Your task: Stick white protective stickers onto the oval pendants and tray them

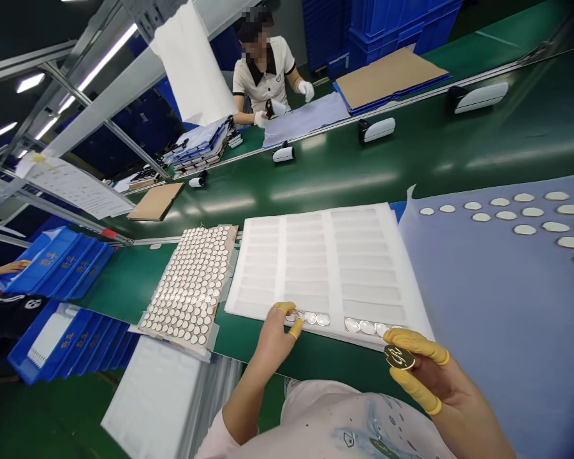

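Observation:
My right hand (pixel 440 376), with yellow finger cots on its fingers, pinches a round emblem badge (pixel 399 357) by its edge. Its dark face with gold script and a gold rim is turned toward me. Over the near row of a white foam tray (pixel 335 274), my left hand (pixel 280 331) has its cotted thumb and fingertip closed about another round badge (pixel 291 315), partly hidden by the fingers. Beside it, several silvery round badges (pixel 316 318) lie in the near slots. More silvery badges (pixel 366 327) sit in the slot close to my right hand.
Left of the foam tray is a board (pixel 191 280) crowded with round pieces. Spaced white-faced discs (pixel 533 211) rest on a bluish sheet (pixel 483 331) at right. Blue bins (pixel 76 261) stand far left. Across the green bench (pixel 335 172) sits a gloved co-worker (pixel 268 76).

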`<state>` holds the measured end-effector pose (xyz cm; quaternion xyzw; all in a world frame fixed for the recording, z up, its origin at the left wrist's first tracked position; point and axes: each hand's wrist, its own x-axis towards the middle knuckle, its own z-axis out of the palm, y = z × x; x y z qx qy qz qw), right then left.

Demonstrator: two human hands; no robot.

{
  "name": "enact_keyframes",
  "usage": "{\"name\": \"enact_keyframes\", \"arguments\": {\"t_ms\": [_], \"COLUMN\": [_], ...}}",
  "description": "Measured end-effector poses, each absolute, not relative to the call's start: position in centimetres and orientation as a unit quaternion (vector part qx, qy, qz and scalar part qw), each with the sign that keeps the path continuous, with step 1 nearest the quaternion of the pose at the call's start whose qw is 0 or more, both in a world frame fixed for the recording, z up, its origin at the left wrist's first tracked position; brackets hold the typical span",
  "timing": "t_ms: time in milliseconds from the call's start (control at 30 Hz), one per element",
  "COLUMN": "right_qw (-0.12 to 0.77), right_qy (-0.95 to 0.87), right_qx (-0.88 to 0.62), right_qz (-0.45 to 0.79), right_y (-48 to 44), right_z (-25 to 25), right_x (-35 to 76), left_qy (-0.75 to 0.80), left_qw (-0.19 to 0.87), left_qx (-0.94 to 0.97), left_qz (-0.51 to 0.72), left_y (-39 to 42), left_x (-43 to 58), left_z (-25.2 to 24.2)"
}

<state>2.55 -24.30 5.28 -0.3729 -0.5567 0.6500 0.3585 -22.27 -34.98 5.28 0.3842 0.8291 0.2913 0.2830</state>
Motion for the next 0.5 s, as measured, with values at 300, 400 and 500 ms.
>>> {"name": "enact_keyframes", "arguments": {"t_ms": [300,400,500], "right_qw": [0.345,0.351,0.349], "right_qy": [-0.592,-0.595,-0.59], "right_qx": [-0.343,-0.324,-0.309], "right_qz": [0.642,0.646,0.659], "right_y": [-24.4,-24.7,-24.8], "right_z": [5.2,4.9,4.8], "right_x": [1.4,1.2,1.5], "left_qy": [0.927,0.924,0.917], "left_qw": [0.137,0.144,0.151], "left_qx": [0.347,0.35,0.364], "left_qz": [-0.032,-0.057,-0.06], "left_y": [-36.1,-35.9,-36.0], "left_x": [-26.9,-27.7,-28.3], "left_z": [4.4,4.0,4.2]}}
